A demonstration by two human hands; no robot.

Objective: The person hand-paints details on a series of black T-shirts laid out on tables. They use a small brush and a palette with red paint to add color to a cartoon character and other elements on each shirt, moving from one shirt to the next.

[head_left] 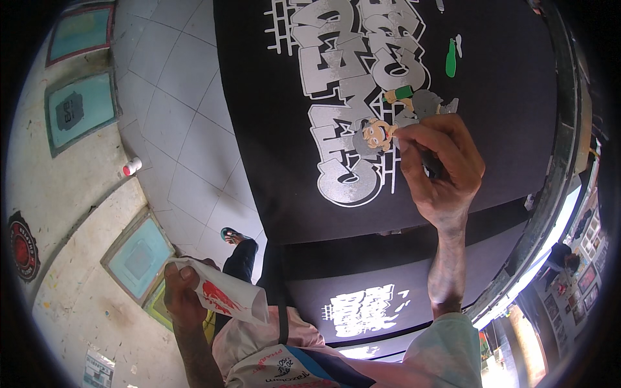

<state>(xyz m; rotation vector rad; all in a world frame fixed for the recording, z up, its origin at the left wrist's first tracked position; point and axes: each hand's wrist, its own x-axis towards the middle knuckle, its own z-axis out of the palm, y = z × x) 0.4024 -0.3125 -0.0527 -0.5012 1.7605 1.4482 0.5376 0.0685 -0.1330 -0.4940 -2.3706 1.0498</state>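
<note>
Black fabric (278, 136) lies flat in front of me, printed with large grey graffiti-style lettering (343, 184). Beside the letters is a cartoon figure (372, 137) with a grey cap and a green bottle. My right hand (446, 168) is over the fabric next to the figure's face, thumb and forefinger pinched together at its edge. Whatever those fingertips hold, if anything, is too small to make out. Low on the left, my left hand (184, 294) grips a white sheet (251, 302) with a red smear on it, held away from the fabric.
A second black panel (310, 291) with a bright white print lies nearer my body. Framed printing screens (139, 255) lean along the left wall. A red and white container (132, 166) is by the tiled floor (187, 136). A person (564, 258) is at the far right.
</note>
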